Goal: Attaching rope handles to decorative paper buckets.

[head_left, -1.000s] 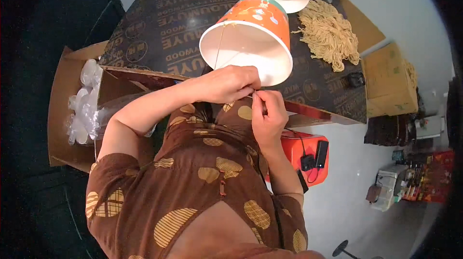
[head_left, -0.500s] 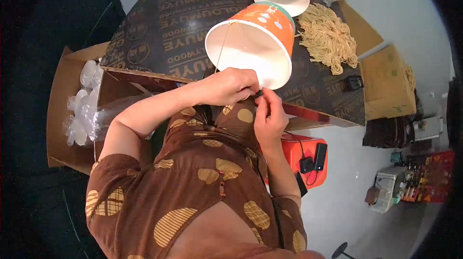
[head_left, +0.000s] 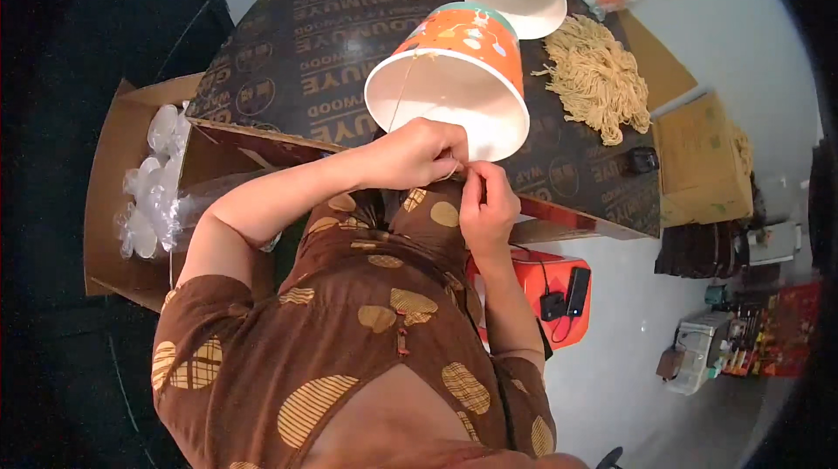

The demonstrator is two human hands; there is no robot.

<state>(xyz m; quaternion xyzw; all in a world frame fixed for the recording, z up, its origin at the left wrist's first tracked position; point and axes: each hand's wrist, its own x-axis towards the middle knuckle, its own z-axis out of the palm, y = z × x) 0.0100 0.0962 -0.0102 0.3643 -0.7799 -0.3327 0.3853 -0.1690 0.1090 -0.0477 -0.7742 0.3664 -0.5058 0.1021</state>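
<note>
Through my feed, the orange bucket [head_left: 467,89] has just shifted slightly left against the desk [head_left: 349,41], and the dark gap between the fingertips has narrowed. I take it that the handling of the cord [head_left: 401,95] remains at the near rim.

The bucket sits tilted at the desk's near edge, its mouth facing the wearer; its long axis runs away from the body, a little rightward, ending at the green-banded base. The cord drops from the rim's upper left to the left hand [head_left: 419,155], whose curled fingers pinch it. The right hand's [head_left: 491,207] thumb and index finger press together beside them, apparently on the same cord, though the tips hide it.
</note>
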